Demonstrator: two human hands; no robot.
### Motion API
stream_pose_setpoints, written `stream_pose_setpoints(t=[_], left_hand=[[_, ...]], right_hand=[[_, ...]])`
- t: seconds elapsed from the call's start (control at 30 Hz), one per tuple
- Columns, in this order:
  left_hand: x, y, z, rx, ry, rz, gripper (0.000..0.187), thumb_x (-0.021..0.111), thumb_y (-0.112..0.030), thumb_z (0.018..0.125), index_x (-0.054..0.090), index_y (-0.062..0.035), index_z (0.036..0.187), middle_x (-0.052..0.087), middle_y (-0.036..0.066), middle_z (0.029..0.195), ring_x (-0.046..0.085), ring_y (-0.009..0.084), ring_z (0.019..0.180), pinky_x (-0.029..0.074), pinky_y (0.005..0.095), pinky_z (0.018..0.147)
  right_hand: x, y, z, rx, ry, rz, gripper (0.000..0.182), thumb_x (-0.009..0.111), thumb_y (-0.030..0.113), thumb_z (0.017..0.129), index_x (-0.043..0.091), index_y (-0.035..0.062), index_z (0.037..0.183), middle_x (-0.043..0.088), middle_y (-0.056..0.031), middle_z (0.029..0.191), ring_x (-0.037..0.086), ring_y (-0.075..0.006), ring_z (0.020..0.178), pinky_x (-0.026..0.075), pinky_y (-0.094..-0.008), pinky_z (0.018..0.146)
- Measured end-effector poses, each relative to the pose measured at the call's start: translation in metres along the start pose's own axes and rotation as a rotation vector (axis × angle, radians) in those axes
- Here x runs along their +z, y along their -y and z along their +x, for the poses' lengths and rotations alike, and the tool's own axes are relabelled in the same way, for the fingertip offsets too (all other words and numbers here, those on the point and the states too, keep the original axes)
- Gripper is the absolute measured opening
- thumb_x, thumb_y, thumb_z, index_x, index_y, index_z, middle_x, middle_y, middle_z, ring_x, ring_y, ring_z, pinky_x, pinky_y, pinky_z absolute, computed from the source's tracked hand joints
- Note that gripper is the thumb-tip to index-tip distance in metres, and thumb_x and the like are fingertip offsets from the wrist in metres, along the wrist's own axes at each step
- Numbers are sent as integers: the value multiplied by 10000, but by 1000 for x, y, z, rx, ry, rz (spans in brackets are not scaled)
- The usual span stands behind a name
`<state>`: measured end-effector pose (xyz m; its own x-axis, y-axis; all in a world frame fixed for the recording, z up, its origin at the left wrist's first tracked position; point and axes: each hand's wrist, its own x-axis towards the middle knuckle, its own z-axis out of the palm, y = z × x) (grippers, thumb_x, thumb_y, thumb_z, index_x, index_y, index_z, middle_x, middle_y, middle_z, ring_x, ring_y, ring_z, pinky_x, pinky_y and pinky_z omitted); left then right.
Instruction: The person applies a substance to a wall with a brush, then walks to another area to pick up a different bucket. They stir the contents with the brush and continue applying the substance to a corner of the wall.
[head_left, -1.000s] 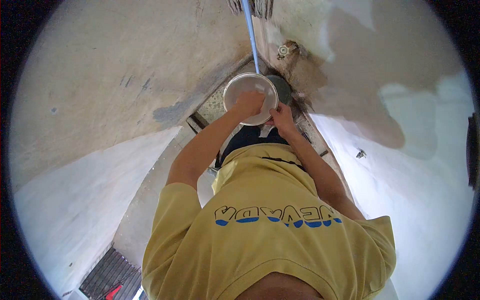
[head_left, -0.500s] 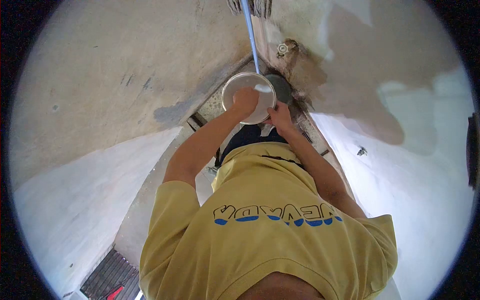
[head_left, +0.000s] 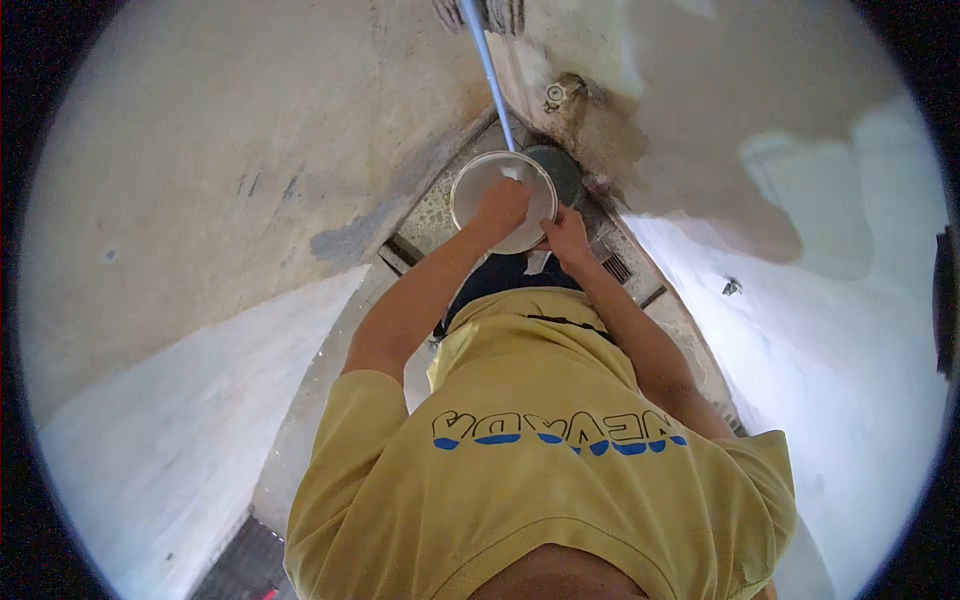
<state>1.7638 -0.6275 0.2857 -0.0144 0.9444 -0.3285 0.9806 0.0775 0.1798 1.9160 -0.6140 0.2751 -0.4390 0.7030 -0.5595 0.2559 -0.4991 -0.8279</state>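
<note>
A round whitish bucket (head_left: 462, 184) is held tilted in front of my waist, its mouth facing up toward me. My right hand (head_left: 568, 240) grips the rim at its lower right, thumb over the edge. Reaching inside is my left hand (head_left: 503, 207), its fingers curled together near the far inner wall. A small bright white patch (head_left: 512, 173) shows just beyond those fingers; I cannot tell what they hold. Behind the bucket, partly hidden by it, stands a dark green round container (head_left: 556, 172).
Two plastered walls meet in a corner ahead, with a blue pole (head_left: 489, 75) running down along it. A round valve-like fitting (head_left: 555, 94) sticks out of the right wall. A floor grate (head_left: 617, 268) lies right of my hands. Grey rope-like strands (head_left: 505, 17) hang at the top.
My left hand has moved slightly right and farther into the bucket, up to the white patch. The bucket and my right hand appear a little lower and to the right.
</note>
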Motion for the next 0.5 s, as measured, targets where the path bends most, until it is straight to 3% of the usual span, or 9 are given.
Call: stream_pose_setpoints(t=[0.07,0.27,0.37,0.5], left_hand=[[11,-4,3,100,21,-49,166,639,-70,693,659,7,839,637,191,821,655,350,810,545,437,690],[-5,-17,-7,332,212,41,163,639,-80,691,651,0,832,648,182,849,657,332,805,544,432,690],[15,-15,-4,482,227,76,152,640,-112,700,665,-15,814,651,176,864,658,315,820,545,424,689],[26,-37,-4,545,306,246,160,643,-147,706,685,-21,797,657,170,856,656,309,836,546,414,690]], right_hand=[[-2,14,-17,-22,50,144,273,467,-6,856,533,-59,1116,630,-150,935,657,-228,751,597,-351,625],[0,-7,-37,15,-181,274,295,458,-12,855,507,-51,1143,627,-144,950,658,-232,769,599,-361,636],[2,-62,-34,27,-282,331,306,460,-17,851,504,-48,1152,624,-144,958,659,-232,782,600,-361,634],[3,-84,-70,76,-391,304,311,455,-31,845,506,-45,1151,624,-142,964,660,-231,794,601,-355,629]])
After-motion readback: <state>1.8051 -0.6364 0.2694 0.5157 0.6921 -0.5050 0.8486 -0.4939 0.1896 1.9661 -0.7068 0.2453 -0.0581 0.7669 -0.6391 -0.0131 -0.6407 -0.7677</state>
